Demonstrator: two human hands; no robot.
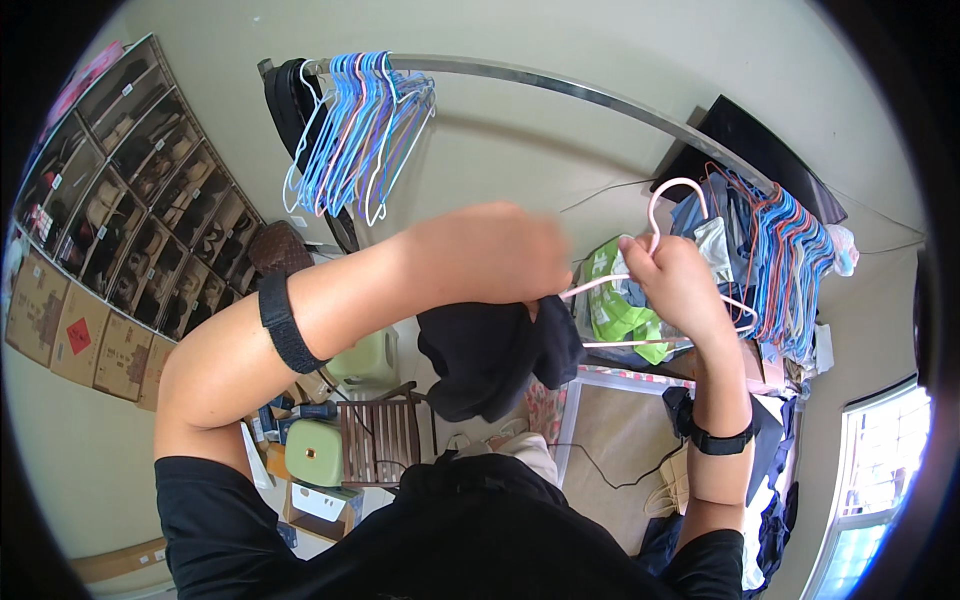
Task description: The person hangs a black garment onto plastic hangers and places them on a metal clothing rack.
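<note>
My right hand [664, 274] grips a pale pink clothes hanger [600, 285] at the base of its hook, which points up. The hanger's right end sticks out bare past my wrist. My left hand [517, 251], blurred, is at the hanger's other end and holds a dark cloth garment [487, 352]. That garment hangs below the left hand in loose folds, and the hanger's left end disappears into it. My left fingertips are hidden, so their exact hold on cloth or hanger cannot be seen.
A metal clothes rail [525, 71] spans overhead. Blue, white and pink hangers [360, 135] cluster at its left, more hangers [795, 262] at its right. Shelves of shoes [142, 180] line the left. Below are a wooden chair [379, 435], a green stool [313, 454] and a green bag [615, 300].
</note>
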